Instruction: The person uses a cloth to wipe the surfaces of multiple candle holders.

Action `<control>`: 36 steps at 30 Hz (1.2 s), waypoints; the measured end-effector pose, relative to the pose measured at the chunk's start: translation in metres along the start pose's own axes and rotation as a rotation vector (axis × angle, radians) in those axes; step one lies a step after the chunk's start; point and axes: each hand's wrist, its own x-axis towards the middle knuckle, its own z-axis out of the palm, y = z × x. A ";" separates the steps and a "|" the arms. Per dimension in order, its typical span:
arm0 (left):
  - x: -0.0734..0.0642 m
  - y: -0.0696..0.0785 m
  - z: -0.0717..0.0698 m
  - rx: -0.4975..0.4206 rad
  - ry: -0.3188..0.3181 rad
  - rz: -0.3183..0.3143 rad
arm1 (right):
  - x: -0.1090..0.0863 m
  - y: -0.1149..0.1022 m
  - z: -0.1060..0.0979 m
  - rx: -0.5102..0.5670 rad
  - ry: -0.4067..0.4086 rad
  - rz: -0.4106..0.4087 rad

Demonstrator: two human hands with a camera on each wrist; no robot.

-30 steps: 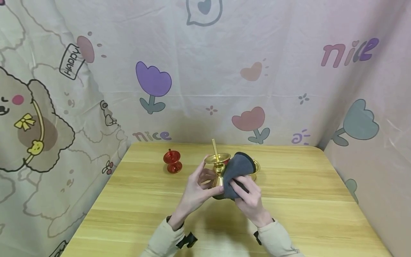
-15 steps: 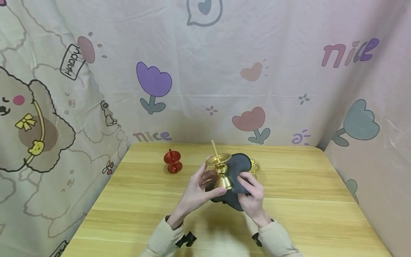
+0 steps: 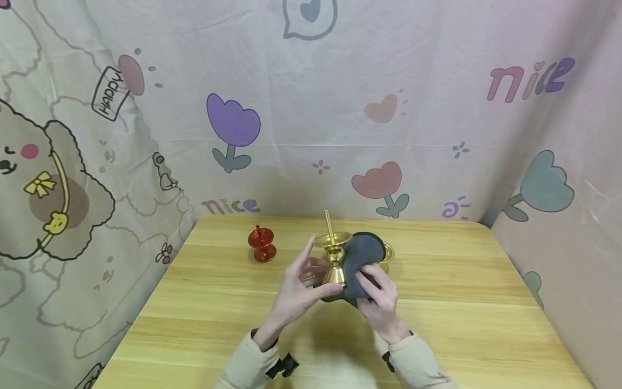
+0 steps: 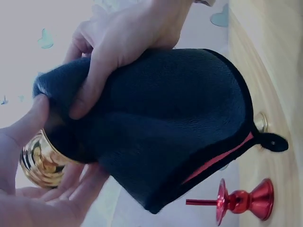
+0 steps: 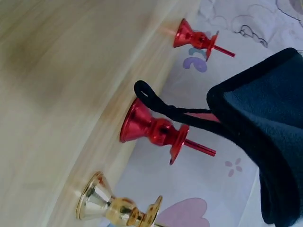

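Note:
A gold candle holder point(image 3: 334, 262) with a thin spike and a wide dish is held upright over the table by my left hand point(image 3: 297, 289), thumb at its base and fingers behind it. My right hand point(image 3: 380, 302) pinches a dark grey cloth point(image 3: 363, 251) with black edging against the holder's right side. In the left wrist view, the cloth point(image 4: 180, 104) covers much of the holder, whose gold surface point(image 4: 41, 165) shows at the lower left. The cloth's hanging loop point(image 5: 147, 94) and a reddish underside show in the right wrist view.
A red candle holder point(image 3: 262, 246) stands at the back left of the wooden table point(image 3: 194, 302). Behind the cloth is another gold holder point(image 3: 388, 254), partly hidden. The right wrist view also shows a second red holder point(image 5: 158, 131). A printed curtain point(image 3: 291, 108) hangs behind.
The cloth has dropped away from the holder, then come back against its side as my right hand shifts. The gold holder has tilted a little and returned nearer upright.

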 end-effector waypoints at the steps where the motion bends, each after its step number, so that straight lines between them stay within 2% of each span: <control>1: 0.000 -0.001 -0.002 -0.016 -0.019 0.010 | 0.000 0.000 0.000 0.033 0.003 0.046; 5: 0.002 -0.003 -0.006 -0.036 -0.091 0.049 | 0.001 -0.002 -0.001 0.181 0.025 0.280; 7: 0.002 -0.003 -0.006 -0.030 -0.114 0.048 | 0.002 -0.002 -0.002 0.216 0.028 0.356; 9: 0.003 -0.003 -0.006 -0.014 -0.120 0.026 | 0.001 -0.002 -0.001 0.197 0.029 0.342; 13: 0.004 -0.001 -0.003 0.048 -0.078 0.017 | -0.002 -0.001 0.001 0.102 0.014 0.165; 15: 0.004 -0.001 -0.001 0.082 -0.039 0.039 | -0.002 0.000 0.003 0.058 0.008 0.073; 17: 0.004 -0.001 0.000 0.115 -0.011 0.067 | -0.001 0.000 0.004 0.030 0.006 0.019; 22: 0.002 0.001 0.002 0.137 -0.013 0.108 | 0.004 -0.002 0.005 0.020 0.027 -0.012; 26: 0.002 0.002 0.002 0.098 -0.035 0.115 | 0.004 -0.002 0.006 0.030 0.044 -0.021; 28: 0.001 0.002 0.000 0.079 -0.042 0.105 | 0.004 -0.002 0.005 0.039 0.048 -0.013; 30: 0.001 0.002 -0.002 0.046 -0.053 0.090 | 0.003 -0.003 0.004 0.069 0.047 0.029; 33: 0.002 0.000 -0.007 -0.014 -0.089 0.078 | 0.003 -0.005 0.002 0.146 0.039 0.163; 36: 0.003 0.000 -0.009 -0.010 -0.120 0.070 | 0.004 -0.007 0.001 0.191 0.039 0.300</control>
